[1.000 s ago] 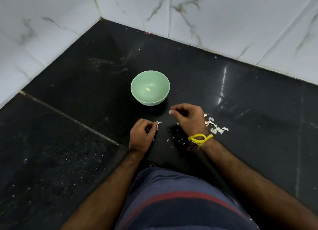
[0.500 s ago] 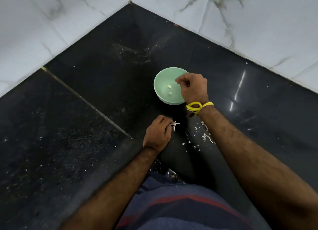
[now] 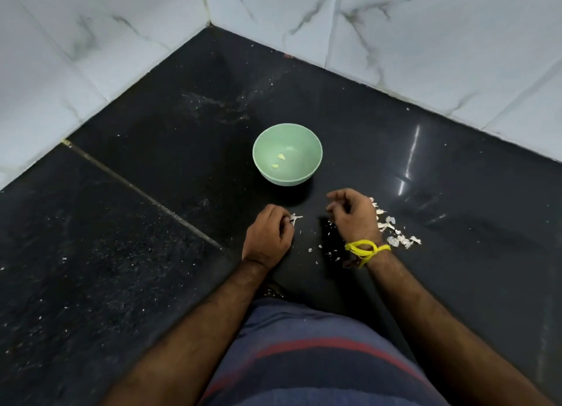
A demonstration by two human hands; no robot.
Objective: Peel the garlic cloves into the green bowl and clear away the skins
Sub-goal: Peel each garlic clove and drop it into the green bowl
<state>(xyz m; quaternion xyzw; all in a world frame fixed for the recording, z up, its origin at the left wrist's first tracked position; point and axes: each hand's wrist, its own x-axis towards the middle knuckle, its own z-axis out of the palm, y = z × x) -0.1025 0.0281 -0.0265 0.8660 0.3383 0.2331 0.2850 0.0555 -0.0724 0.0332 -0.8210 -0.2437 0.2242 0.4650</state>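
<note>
- The green bowl (image 3: 287, 154) stands on the black floor (image 3: 152, 253) in the far middle, just beyond both hands, probably so a peeled clove needs only a short reach; two pale yellow garlic cloves (image 3: 278, 161) lie inside.
- The left hand (image 3: 267, 237) is curled, pinching a white piece of skin (image 3: 295, 217) that pokes out on its right side, near the bowl's near rim.
- The right hand (image 3: 352, 215) hangs loosely curled and seems to hold nothing.
- The skins (image 3: 395, 234) lie scattered just right of the right hand, likely dropped there for gathering later.
</note>
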